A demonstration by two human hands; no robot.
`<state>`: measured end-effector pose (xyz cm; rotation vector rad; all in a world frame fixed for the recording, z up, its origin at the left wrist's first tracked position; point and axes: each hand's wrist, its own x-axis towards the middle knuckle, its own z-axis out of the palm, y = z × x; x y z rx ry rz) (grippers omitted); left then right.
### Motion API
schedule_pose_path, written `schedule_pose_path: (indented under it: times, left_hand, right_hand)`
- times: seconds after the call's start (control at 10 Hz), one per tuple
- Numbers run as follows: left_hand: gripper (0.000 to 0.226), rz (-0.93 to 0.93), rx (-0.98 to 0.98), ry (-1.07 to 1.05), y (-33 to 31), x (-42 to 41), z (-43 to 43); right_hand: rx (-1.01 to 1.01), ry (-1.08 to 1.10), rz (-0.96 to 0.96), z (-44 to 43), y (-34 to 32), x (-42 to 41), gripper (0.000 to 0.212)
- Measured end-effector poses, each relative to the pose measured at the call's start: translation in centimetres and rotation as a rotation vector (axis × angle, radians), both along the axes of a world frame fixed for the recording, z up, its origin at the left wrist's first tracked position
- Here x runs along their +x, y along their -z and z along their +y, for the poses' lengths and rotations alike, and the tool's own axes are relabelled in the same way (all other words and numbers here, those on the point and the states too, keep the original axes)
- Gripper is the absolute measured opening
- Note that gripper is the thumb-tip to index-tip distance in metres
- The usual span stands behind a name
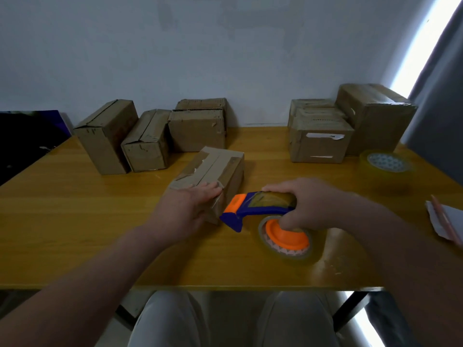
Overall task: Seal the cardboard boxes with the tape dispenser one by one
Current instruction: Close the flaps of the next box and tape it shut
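- The left hand (pixel 193 204) lies over the near end of the box (pixel 213 169) in the middle of the table (pixel 75 221). Its fingers are flat on the top edge, pressing rather than gripping.
- The right hand (pixel 308 204) is wrapped round the dispenser (pixel 253 209), with the roll (pixel 285 242) hanging below it close to the tabletop.
- The dispenser's nose points at the box's near end, just beside the left hand and not quite touching the cardboard, as far as I can tell.
- To do this well, I'd keep the left hand bearing down so the flaps stay closed, stick the tape on the near face first, then pull it straight along the centre seam.
- I'd also move the left fingers off the seam before the nose arrives.
- 2 groups of boxes wait at the back, left (pixel 107 136) and right (pixel 320 144), well apart from both hands.
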<state>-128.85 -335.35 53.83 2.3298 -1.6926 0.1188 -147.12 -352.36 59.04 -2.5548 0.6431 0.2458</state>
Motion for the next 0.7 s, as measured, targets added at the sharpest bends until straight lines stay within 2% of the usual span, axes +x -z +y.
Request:
schedule_pose_path:
  times: [0.2, 0.4, 0.7]
  left_hand:
    - [0.068, 0.007, 0.062, -0.026, -0.4, 0.1, -0.5]
    - [0.054, -0.020, -0.046, -0.023, 0.5, 0.6, -0.2]
    - [0.050, 0.000, -0.087, 0.008, 0.9, 0.7, -0.4]
  right_hand:
    - [0.131, 0.024, 0.039, -0.3, -0.2, 2.1, 0.075]
    - [0.264, 0.043, 0.031, -0.8, -0.2, 2.3, 0.068]
    - [0.392, 0.133, 0.008, -0.9, 0.1, 2.0, 0.059]
